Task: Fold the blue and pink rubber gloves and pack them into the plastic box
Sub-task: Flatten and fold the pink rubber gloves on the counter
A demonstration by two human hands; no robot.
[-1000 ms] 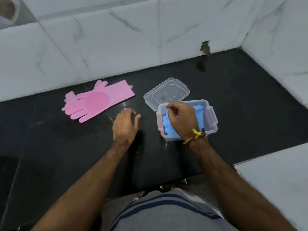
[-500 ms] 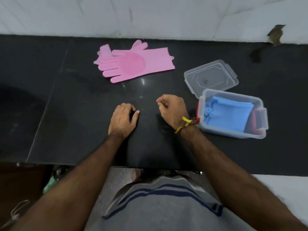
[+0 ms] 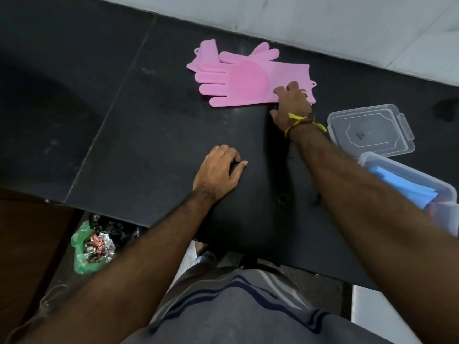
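Reaching across the black counter (image 3: 154, 135), your right hand (image 3: 293, 105) sits on the cuff end of the pink gloves (image 3: 246, 78). Its fingers are spread over the cuff edge and the thumb is down on the counter at the near side; I can't tell if it has actually pinched the rubber or is only touching it. The pink pair lies flat, one glove on top of the other, fingers pointing to your left, close to the white marble wall (image 3: 347, 23).

Your left hand (image 3: 218, 172) rests palm-down on the counter near the front edge, fingers loosely curled, holding nothing, well apart from the gloves.

The plastic box (image 3: 407, 170) is at the right edge of view (partly hidden by your right forearm), and the blue gloves (image 3: 402, 186) are inside it, folded. Its clear lid (image 3: 370, 130) lies flat on the counter just behind the box, off it.

A yellow thread band (image 3: 298, 117) is on your right wrist. A green bag of rubbish (image 3: 92, 247) sits on the floor below the counter.
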